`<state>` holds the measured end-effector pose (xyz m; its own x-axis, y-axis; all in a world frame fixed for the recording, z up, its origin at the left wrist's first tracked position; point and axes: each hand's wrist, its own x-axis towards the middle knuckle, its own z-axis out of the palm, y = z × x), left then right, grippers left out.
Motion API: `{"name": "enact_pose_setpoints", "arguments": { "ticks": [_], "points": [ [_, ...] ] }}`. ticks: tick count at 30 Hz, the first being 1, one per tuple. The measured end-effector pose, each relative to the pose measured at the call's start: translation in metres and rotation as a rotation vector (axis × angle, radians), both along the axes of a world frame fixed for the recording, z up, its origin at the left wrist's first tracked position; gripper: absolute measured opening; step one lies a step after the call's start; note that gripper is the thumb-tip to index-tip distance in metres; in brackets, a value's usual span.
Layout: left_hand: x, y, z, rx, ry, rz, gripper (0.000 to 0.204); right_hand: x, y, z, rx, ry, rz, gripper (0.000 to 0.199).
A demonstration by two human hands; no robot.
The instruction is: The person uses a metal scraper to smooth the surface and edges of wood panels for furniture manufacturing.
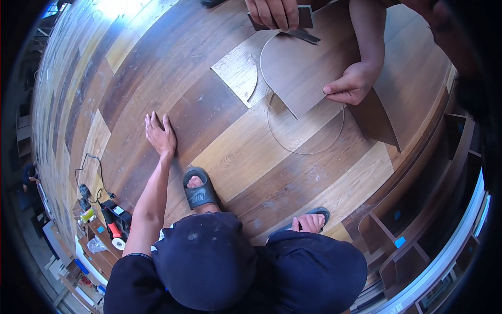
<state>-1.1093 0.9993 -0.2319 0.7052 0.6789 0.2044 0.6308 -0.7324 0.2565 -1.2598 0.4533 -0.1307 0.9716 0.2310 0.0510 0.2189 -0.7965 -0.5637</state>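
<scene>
My left hand (160, 136) lies flat on the wood-plank floor (246, 157), fingers spread, holding nothing. I am squatting, with a dark slipper (201, 191) on my left foot and toes at a second slipper (325, 213) under my right knee. My right hand does not show. Across from me, another person's hand (355, 83) pinches the edge of a brown panel (308, 65) with a rounded side. That person's other hand (274, 11) grips a brown block (306, 17) above the panel. A narrow dark strip (305, 36) juts out below the block.
A pale offcut (235, 68) with a curved cut lies beside the panel. A thin looped strip (306, 153) rests in front of it. At my left are a corded tool (83, 191) and a black and red tool (116, 220). Brown cabinet parts (400, 251) stand at right.
</scene>
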Motion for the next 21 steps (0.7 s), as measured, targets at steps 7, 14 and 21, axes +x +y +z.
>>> {"name": "enact_pose_setpoints", "arguments": {
  "ticks": [7, 14, 21],
  "points": [
    [-0.001, 0.003, -0.002, 0.006, -0.009, -0.015, 0.064, -0.011, -0.008, -0.015, -0.016, 0.012, 0.051, 0.013],
    [-0.002, 0.005, -0.001, 0.011, -0.007, -0.01, 0.064, -0.012, -0.007, -0.017, -0.011, 0.026, 0.05, 0.012],
    [-0.003, 0.007, -0.004, 0.019, -0.006, -0.012, 0.064, -0.012, -0.006, -0.018, -0.001, 0.022, 0.055, 0.012]
  ]
}}
